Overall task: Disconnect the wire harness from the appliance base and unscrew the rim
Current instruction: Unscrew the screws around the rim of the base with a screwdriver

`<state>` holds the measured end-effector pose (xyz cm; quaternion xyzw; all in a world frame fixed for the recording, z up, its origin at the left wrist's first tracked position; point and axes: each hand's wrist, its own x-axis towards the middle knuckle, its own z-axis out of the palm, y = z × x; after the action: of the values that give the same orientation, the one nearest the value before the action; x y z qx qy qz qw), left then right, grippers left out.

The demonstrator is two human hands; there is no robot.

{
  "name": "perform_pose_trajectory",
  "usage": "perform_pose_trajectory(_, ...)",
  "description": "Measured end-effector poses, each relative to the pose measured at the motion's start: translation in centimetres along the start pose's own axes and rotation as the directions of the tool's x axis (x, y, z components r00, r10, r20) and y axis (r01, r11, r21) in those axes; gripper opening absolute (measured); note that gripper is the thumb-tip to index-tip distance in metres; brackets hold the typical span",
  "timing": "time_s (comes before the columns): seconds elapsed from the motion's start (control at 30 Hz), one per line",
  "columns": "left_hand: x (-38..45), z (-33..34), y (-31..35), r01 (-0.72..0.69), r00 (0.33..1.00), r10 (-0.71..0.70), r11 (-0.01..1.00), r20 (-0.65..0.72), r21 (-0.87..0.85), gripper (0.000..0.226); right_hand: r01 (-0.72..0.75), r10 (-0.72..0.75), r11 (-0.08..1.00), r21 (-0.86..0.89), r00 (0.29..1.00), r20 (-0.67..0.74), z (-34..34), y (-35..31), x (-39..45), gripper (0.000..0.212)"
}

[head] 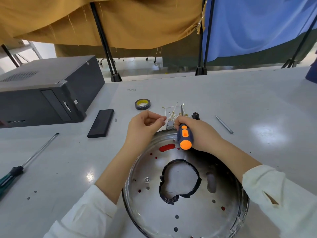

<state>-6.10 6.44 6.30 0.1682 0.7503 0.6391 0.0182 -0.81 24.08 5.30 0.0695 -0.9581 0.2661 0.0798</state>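
Both hands work at the far rim of our appliance base (185,200) — our left hand (145,125) pinches the pale wire harness (171,112), our right hand (197,133) grips the orange screwdriver (185,136). We judge the harness nearly free; the rim's screws remain — untouched, it seems.

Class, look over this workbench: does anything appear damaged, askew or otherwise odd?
Yes. The black tape lining the centre hole of the metal appliance base is torn and crumpled, its lower edge peeling. The white right sleeve also has a small tear.
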Motion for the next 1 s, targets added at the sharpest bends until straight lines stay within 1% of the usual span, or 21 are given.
perform_pose_trajectory(0.07, 0.0, -0.1, 0.2, 0.033, 0.999, -0.031, 0.992, 0.021, -0.119, 0.006, 0.001, -0.001, 1.0, -0.001, 1.0, 0.0, 0.0, 0.0, 0.1, 0.034)
perform_pose_trajectory(0.13, 0.1, -0.2, 0.3, 0.051, 0.999, -0.047, 0.982, 0.025, -0.183, 0.002, 0.001, -0.001, 1.0, -0.011, 1.0, 0.003, 0.0, 0.0, 0.2, 0.034)
perform_pose_trajectory(0.23, 0.8, -0.7, 0.4, 0.093, 0.995, -0.1, 0.969, -0.017, -0.23, 0.005, -0.009, 0.009, 0.999, -0.038, 1.0, 0.019, 0.2, 0.2, 0.1, 0.033)
perform_pose_trajectory(0.3, 1.7, -1.7, 0.2, 0.11, 0.992, -0.121, 0.971, -0.043, -0.211, 0.013, -0.01, 0.013, 0.997, -0.078, 0.999, 0.032, 0.3, 0.3, 0.0, 0.035)
perform_pose_trajectory(0.33, 2.2, -2.4, -0.1, 0.108, 0.992, -0.117, 0.983, -0.054, -0.15, 0.013, -0.011, 0.014, 0.996, -0.092, 0.999, 0.034, 0.3, 0.4, 0.0, 0.035)
perform_pose_trajectory(0.37, 2.9, -3.2, -0.5, 0.098, 0.992, -0.1, 0.995, -0.072, -0.035, 0.011, -0.012, 0.016, 0.995, -0.1, 0.999, 0.034, 0.3, 0.4, 0.1, 0.035)
perform_pose_trajectory(0.4, 3.5, -4.1, -1.0, 0.084, 0.993, -0.074, 0.989, -0.089, 0.122, 0.009, -0.014, 0.017, 0.995, -0.101, 0.999, 0.032, 0.4, 0.4, 0.1, 0.035)
perform_pose_trajectory(0.43, 4.1, -5.0, -1.6, 0.071, 0.994, -0.045, 0.955, -0.097, 0.289, 0.008, -0.016, 0.019, 0.995, -0.099, 0.999, 0.028, 0.4, 0.4, 0.1, 0.035)
perform_pose_trajectory(0.47, 4.8, -5.9, -2.3, 0.063, 0.995, -0.025, 0.9, -0.093, 0.432, 0.008, -0.018, 0.02, 0.995, -0.099, 1.0, 0.024, 0.4, 0.4, 0.1, 0.034)
perform_pose_trajectory(0.5, 5.4, -6.7, -2.9, 0.061, 0.997, -0.021, 0.842, -0.08, 0.536, 0.008, -0.018, 0.02, 0.995, -0.098, 1.0, 0.022, 0.4, 0.4, 0.1, 0.033)
perform_pose_trajectory(0.6, 7.4, -8.2, -4.3, 0.038, 0.999, -0.038, 0.712, -0.016, 0.701, 0.004, -0.017, 0.019, 0.995, -0.094, 1.0, 0.015, 0.4, 0.4, 0.0, 0.034)
perform_pose_trajectory(0.67, 8.7, -8.2, -4.7, -0.017, 0.999, -0.023, 0.6, 0.038, 0.8, 0.007, -0.018, 0.019, 0.995, -0.098, 1.0, 0.013, 0.5, 0.4, 0.0, 0.037)
perform_pose_trajectory(0.7, 9.2, -7.9, -4.8, -0.044, 0.998, -0.008, 0.551, 0.058, 0.833, 0.008, -0.019, 0.021, 0.995, -0.101, 1.0, 0.013, 0.5, 0.4, 0.0, 0.037)
perform_pose_trajectory(0.77, 10.0, -6.9, -4.9, -0.099, 0.995, 0.024, 0.491, 0.101, 0.866, 0.009, -0.025, 0.026, 0.994, -0.106, 1.0, 0.011, 0.5, 0.3, 0.0, 0.037)
perform_pose_trajectory(0.8, 10.3, -6.4, -5.1, -0.152, 0.988, 0.052, 0.441, 0.143, 0.885, 0.01, -0.029, 0.031, 0.994, -0.107, 0.999, 0.012, 0.5, 0.3, 0.0, 0.036)
perform_pose_trajectory(0.83, 10.6, -5.9, -5.2, -0.224, 0.975, 0.088, 0.355, 0.206, 0.908, 0.012, -0.032, 0.034, 0.994, -0.107, 0.999, 0.012, 0.5, 0.3, 0.0, 0.036)
perform_pose_trajectory(0.87, 10.8, -5.5, -5.4, -0.301, 0.953, 0.119, 0.242, 0.28, 0.922, 0.014, -0.034, 0.036, 0.993, -0.109, 0.999, 0.013, 0.5, 0.3, -0.1, 0.035)
perform_pose_trajectory(0.9, 11.1, -5.2, -5.7, -0.359, 0.93, 0.132, 0.129, 0.343, 0.924, 0.015, -0.035, 0.037, 0.993, -0.113, 0.999, 0.013, 0.5, 0.3, -0.1, 0.035)
perform_pose_trajectory(0.93, 11.3, -5.0, -5.9, -0.385, 0.917, 0.127, 0.045, 0.377, 0.922, 0.017, -0.036, 0.038, 0.992, -0.118, 0.999, 0.011, 0.4, 0.2, -0.1, 0.033)
perform_pose_trajectory(0.97, 11.4, -4.8, -6.2, -0.392, 0.913, 0.112, -0.016, 0.392, 0.92, 0.019, -0.037, 0.039, 0.992, -0.123, 0.999, 0.01, 0.4, 0.2, -0.1, 0.032)
perform_pose_trajectory(1.0, 11.5, -4.7, -6.4, -0.388, 0.915, 0.101, -0.05, 0.391, 0.92, 0.021, -0.038, 0.039, 0.991, -0.125, 0.999, 0.009, 0.4, 0.1, -0.2, 0.031)
